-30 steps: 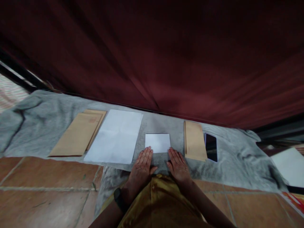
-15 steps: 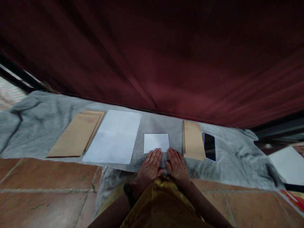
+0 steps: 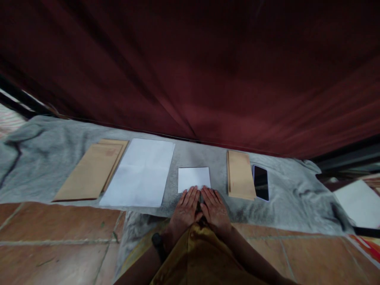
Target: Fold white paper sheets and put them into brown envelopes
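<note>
A small white sheet of folded-looking paper [image 3: 194, 177] lies on the grey cloth [image 3: 190, 156] straight in front of me. My left hand [image 3: 184, 209] rests flat on its near edge, fingers stretched out and side by side. Beside it, my right hand [image 3: 214, 208] lies flat too, with its fingertips on the near right part of the same paper. The thumbs almost meet between the hands. Neither hand grips anything. To the left is a stack of large white sheets [image 3: 141, 172]; to the right are brown envelopes [image 3: 240, 174].
Larger brown envelopes [image 3: 92, 170] lie at the far left. A phone [image 3: 261, 183] with a dark screen sits right of the smaller envelopes. Behind the cloth hangs a dark red curtain [image 3: 190, 79]. Terracotta tiles [image 3: 59, 225] border the near side. Another white sheet [image 3: 360, 204] is at far right.
My right hand has slid left, closer to my left hand and further onto the small paper. My left hand stays at its near edge. The view has shifted slightly.
</note>
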`<act>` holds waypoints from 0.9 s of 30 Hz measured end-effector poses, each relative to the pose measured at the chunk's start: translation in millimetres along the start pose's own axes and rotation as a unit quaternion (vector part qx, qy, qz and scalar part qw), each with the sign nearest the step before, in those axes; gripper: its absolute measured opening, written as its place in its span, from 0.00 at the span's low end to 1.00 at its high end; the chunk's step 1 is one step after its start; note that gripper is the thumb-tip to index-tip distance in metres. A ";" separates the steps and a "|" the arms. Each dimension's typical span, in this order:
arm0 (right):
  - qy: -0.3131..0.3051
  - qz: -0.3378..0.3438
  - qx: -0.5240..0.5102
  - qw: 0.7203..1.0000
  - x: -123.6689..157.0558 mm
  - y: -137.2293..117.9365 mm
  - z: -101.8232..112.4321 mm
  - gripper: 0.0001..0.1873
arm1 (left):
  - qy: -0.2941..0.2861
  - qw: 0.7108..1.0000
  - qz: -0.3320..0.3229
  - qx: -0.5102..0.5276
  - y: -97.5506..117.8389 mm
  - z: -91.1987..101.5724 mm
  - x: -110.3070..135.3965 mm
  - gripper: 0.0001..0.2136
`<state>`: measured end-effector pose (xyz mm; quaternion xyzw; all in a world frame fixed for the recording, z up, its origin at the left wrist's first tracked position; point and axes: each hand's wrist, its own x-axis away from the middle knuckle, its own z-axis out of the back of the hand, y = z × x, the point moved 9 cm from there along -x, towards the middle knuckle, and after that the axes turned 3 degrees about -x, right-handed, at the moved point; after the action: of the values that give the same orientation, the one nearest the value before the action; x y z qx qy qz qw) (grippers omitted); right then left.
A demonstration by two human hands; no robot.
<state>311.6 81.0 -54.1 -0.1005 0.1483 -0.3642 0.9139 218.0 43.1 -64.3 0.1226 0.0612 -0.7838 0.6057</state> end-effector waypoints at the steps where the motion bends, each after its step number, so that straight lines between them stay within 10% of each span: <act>1: 0.002 -0.003 0.001 1.000 1.4 1.6 1.0 0.27 | 0.002 1.000 0.007 -0.001 -1.7 1.4 1.5 0.35; 15: 0.011 -0.026 0.029 0.999 14.0 21.0 6.5 0.29 | 0.029 0.993 0.107 -0.038 -34.4 15.8 27.0 0.40; 27: 0.026 -0.027 0.006 0.999 -8.8 21.6 7.2 0.25 | -0.026 0.997 0.062 0.025 -25.6 3.0 -28.1 0.30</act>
<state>321.8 103.1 -51.9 -0.0889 0.1673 -0.3923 0.9001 199.6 75.3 -55.3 0.1210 0.0178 -0.7487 0.6516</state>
